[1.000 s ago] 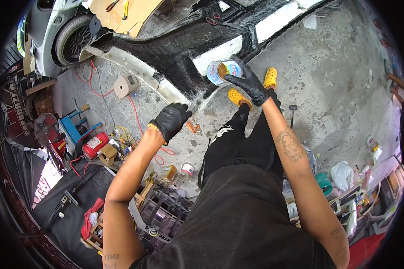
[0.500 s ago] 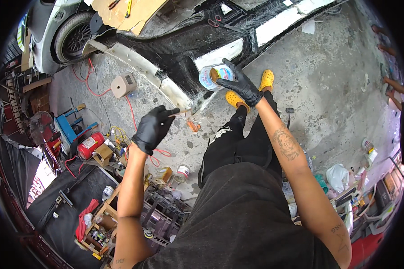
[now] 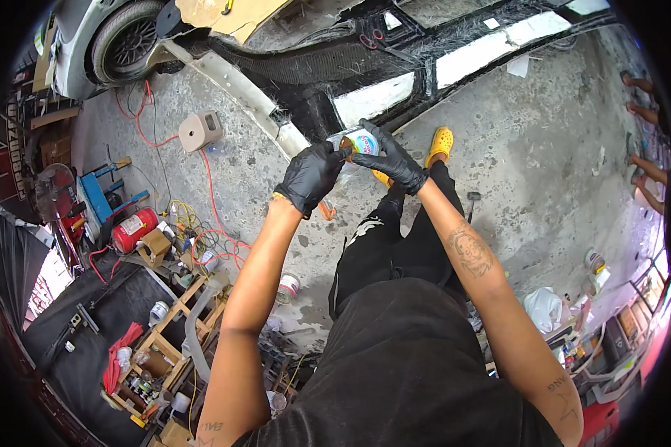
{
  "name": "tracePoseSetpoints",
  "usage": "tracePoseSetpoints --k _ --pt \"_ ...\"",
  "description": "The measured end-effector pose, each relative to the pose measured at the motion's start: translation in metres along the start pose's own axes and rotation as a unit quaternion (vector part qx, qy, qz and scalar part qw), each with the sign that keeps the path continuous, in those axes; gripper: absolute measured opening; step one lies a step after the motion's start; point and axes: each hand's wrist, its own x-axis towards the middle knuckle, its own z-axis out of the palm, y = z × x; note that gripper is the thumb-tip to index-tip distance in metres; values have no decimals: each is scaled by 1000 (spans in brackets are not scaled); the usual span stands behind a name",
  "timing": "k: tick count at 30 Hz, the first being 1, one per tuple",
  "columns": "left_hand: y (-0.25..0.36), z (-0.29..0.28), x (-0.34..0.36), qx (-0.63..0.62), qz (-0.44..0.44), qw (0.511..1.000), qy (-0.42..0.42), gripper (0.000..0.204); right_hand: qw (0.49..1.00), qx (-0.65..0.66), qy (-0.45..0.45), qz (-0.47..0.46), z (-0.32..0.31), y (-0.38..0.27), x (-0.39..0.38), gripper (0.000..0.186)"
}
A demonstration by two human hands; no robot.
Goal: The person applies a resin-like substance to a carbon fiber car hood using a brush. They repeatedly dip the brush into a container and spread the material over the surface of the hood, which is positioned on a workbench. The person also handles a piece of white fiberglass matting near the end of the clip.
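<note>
Wearing a black glove, my right hand (image 3: 391, 164) grips a clear plastic container (image 3: 365, 143) with a blue label and brown contents. My left hand (image 3: 309, 179), also gloved, is closed at the container's opening on a thin stick, mostly hidden by fingers and container. Just beyond both hands lie a long black composite car-body panel (image 3: 313, 67) with white patches and loose fibres, and a pale angled strip (image 3: 227, 78). My yellow clogs (image 3: 440, 145) are on the concrete below.
A car wheel (image 3: 123, 45), cardboard (image 3: 238, 15), a beige stool (image 3: 200, 130), red hoses (image 3: 209, 194), a red cylinder (image 3: 134, 227) and a cluttered wooden crate (image 3: 156, 357) surround me. A white bag (image 3: 540, 305) lies right. Other people's limbs (image 3: 649, 112) show at the far right.
My left hand has moved up and right with the stick to meet the container. My right hand has shifted slightly down, keeping hold of it.
</note>
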Motion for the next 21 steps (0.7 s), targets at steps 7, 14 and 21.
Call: tracePoseSetpoints --k 7,14,21 --pt "19 -46 -22 -40 -129 991 -27 29 999 -17 21 31 -16 63 17 88" --pt "15 -9 -47 45 -130 983 -121 36 999 -4 1 47 -35 109 47 88" --pt "32 -36 -31 72 -163 964 -196 37 997 -2 -56 51 -55 124 74 90"
